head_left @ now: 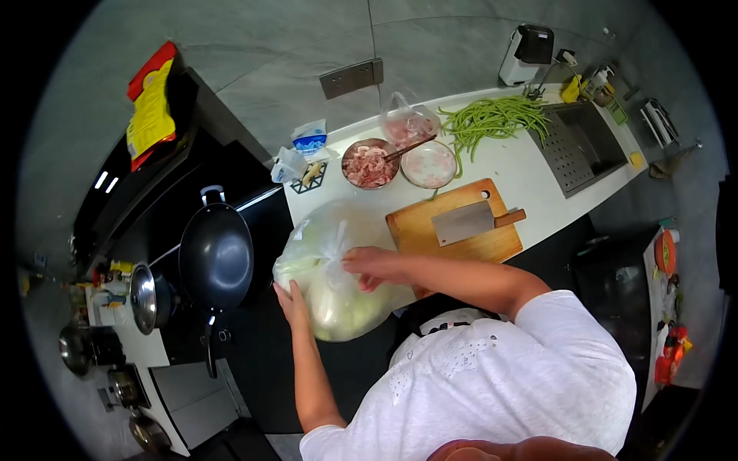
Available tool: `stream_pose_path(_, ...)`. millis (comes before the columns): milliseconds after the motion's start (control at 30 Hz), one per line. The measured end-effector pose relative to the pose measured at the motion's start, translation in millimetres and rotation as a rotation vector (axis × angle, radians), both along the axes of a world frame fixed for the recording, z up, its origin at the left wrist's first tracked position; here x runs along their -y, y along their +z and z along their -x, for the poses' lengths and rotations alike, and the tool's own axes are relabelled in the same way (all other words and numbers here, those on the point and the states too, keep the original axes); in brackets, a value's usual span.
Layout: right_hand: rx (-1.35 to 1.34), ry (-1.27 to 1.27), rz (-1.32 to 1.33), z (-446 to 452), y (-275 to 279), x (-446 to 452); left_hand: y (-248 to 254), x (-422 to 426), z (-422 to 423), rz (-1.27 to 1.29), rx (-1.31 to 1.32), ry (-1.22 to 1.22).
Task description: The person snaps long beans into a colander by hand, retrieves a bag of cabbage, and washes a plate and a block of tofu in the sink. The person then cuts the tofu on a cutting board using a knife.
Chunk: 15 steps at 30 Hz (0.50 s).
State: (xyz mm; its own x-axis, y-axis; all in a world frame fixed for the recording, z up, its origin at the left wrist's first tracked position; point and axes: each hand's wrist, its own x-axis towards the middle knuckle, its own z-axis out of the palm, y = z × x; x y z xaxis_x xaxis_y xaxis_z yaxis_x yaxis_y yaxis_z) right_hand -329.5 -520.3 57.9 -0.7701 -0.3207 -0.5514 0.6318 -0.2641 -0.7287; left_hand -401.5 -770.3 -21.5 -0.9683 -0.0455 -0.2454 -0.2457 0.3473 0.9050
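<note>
A large clear plastic bag (346, 311) with pale green, rounded vegetables inside stands at the counter's front edge; their exact kind is blurred by the plastic. My right hand (367, 266) is closed on the bag's gathered, twisted top. On the bag's left side, my left hand (292, 302) grips the plastic, its fingers partly bent over it. Just right of the bag lies a wooden cutting board (407, 223), with a cleaver (463, 223) flat on it, handle pointing right.
Behind the board stand a metal bowl of sliced meat (369, 165) with chopsticks across its rim, and a plate (428, 164). Green long beans (492, 121) lie near the sink (573, 173). A black wok (217, 257) sits on the stove at left, beside a lidded pot (146, 298).
</note>
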Motion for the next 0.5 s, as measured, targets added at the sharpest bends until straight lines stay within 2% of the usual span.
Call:
stream_pose_path(33, -0.033, -0.073, -0.049, -8, -6, -16, 0, 2, 3, 0.264, -0.060, -0.046)
stream_pose_path(67, -0.070, -0.144, -0.100, -15, -11, -33, 5, 4, 3, 0.264, -0.055, -0.059)
stream_pose_path(133, 0.227, -0.215, -0.325, -22, -14, -89, 28, -1, -10, 0.535, -0.526, -0.197)
stream_pose_path(167, 0.151, -0.431, -0.391, -34, -43, -116, 40, -12, -15, 0.238, -0.548, -0.171)
stream_pose_path(200, 0.234, -0.511, -0.448, -40, -61, -149, 47, -19, -18, 0.237, -0.531, -0.172)
stream_pose_path(233, 0.316, -0.589, -0.505, -41, -76, -181, 55, -26, -20, 0.296, -0.565, -0.333)
stream_pose_path(267, 0.349, -0.676, -0.457, -40, -95, -207, 63, -35, -22, 0.355, -0.600, -0.496)
stream_pose_path(300, 0.379, -0.764, -0.405, -36, -108, -226, 72, -53, -25, 0.311, -0.656, -0.518)
stream_pose_path(333, 0.384, -0.761, -0.402, -24, -110, -237, 75, -67, -27, 0.316, -0.651, -0.518)
stream_pose_path(400, 0.502, -0.759, -0.410, -3, -117, -251, 78, -89, -33, 0.341, -0.628, -0.693)
stream_pose_path(500, 0.574, -0.724, -0.426, 18, -142, -266, 69, -104, -37, 0.372, -0.615, -0.627)
